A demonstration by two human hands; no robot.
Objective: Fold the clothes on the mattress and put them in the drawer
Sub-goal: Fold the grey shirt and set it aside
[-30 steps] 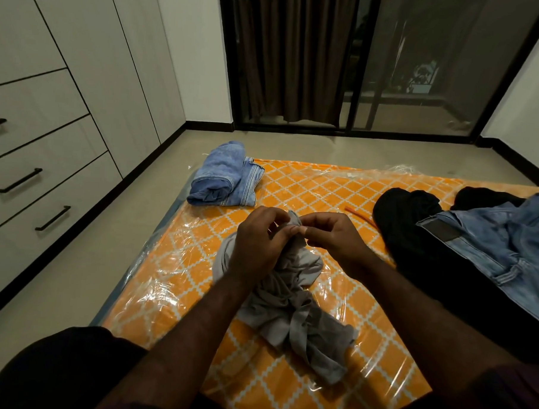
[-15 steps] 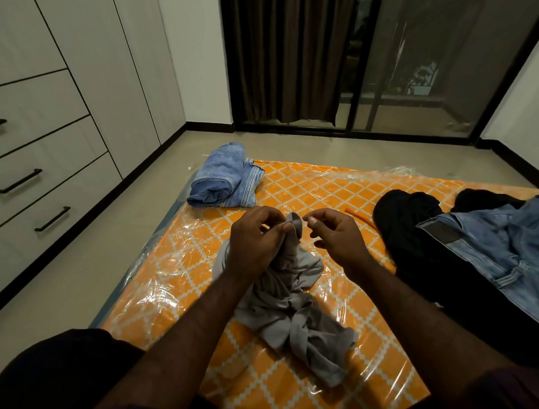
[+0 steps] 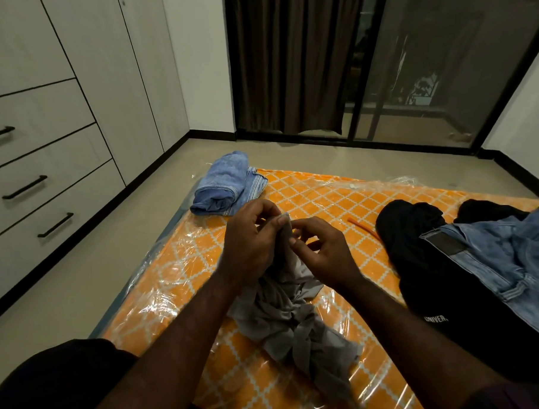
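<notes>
The left hand (image 3: 250,238) pinched the top edge of the crumpled grey garment (image 3: 291,316) between curled fingers (image 3: 278,223), and the right hand (image 3: 321,253) pinched the same edge just beside it. The garment trailed down onto the orange mattress (image 3: 324,200). On the mattress, a folded blue towel (image 3: 224,187) lay at its far-left corner; a black garment (image 3: 420,260) and jeans (image 3: 503,258) lay on its right side.
</notes>
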